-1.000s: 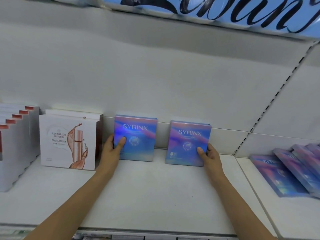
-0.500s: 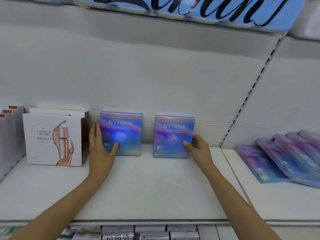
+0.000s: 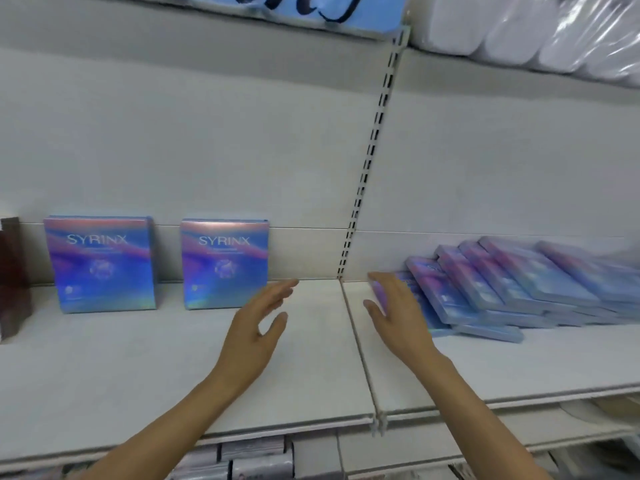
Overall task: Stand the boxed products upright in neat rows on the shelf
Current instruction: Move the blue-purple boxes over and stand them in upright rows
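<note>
Boxes (image 3: pixel 485 282): fanned pile lying flat and overlapping on the right shelf (image 3: pixel 519 362), from near its left edge out to the right, the pile leaning back toward the rear wall; far end blurred, count cannot tell. Thin flat cartons with a glossy holographic blue-pink finish, so likely light and stiff, but slick, and the narrow base makes them easy to tip once upright. Best hold, as a judgement: pinch the top box of the fan by its two long edges, thumb on one face and fingers on the other, lift it off rather than drag it so the ones below don't slide. Corners probably dent if squeezed hard. Right hand (image 3: pixel 398 313) is at the near-left end of the pile, fingers straight and slightly spread, fingertips over or touching the lowest box; contact cannot tell, nothing held. Left hand (image 3: pixel 259 327) hovers over the left shelf (image 3: pixel 138 375) near its right edge, fingers loose and spread wide, holding nothing. Two SYRINX boxes (image 3: pixel 100 263) stand upright at the back of the left shelf, faces forward, with a gap between them, the second (image 3: pixel 225 263) closer to the divider (image 3: pixel 374 140). Room remains between that second box and the shelf's right edge for the next one. No containers in view, only shelving. A dark brown box (image 3: pixel 14 275) is cut off at the left shelf's far left end. Wrapped white rolls (image 3: pixel 519 29) sit on the upper right shelf; a blue sign (image 3: pixel 294 8) is above left. Packets on the shelf below are blurred.
</note>
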Tool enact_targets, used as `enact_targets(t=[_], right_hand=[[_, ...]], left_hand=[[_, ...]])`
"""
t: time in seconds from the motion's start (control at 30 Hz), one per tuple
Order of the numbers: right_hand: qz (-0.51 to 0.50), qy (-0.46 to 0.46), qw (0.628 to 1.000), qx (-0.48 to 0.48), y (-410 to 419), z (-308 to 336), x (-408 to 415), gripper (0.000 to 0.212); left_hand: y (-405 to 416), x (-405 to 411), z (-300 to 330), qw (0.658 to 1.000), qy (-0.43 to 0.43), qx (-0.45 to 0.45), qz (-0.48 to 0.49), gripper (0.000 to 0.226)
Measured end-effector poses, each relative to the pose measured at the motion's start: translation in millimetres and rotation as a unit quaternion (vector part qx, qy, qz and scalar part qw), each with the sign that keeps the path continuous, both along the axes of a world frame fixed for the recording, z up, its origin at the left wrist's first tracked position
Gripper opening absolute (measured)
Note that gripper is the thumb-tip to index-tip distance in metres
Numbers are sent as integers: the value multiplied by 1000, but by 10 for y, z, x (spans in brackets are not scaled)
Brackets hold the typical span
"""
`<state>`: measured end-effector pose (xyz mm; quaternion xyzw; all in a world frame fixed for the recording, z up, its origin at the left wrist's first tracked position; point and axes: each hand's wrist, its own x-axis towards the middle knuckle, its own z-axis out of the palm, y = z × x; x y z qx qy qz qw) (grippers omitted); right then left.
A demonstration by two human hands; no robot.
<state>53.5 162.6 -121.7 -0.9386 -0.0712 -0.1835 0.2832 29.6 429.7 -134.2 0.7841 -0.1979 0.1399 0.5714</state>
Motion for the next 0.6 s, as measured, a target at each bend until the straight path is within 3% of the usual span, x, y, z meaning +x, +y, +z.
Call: enact_targets(t=[0.13, 0.23, 0.37, 0.43, 0.53, 0.6], right_hand=[[-19, -1, 997, -72, -669, 58, -133, 50], [-26, 21, 991, -130, -1028, 2, -177, 58], [-55, 16, 975, -214, -1274, -120, -126, 75], [-59, -6, 971, -230, -1327, -165, -64, 80], [-53, -52, 966, -248, -1336, -144, -24, 80], [-41, -68, 963, -257, -1353, -132, -35, 80]], left_hand=[[-921, 121, -57, 987, 149, 14, -51, 59], [-1464, 204, -2, 968, 227, 102, -44, 68], [-1955, 277, 4, 937, 244, 247, -38, 79], [-2125, 300, 39, 930, 248, 264, -55, 84], [-2283, 315, 106, 931, 319, 159, -74, 113], [-2308, 342, 112, 934, 347, -25, -79, 100]])
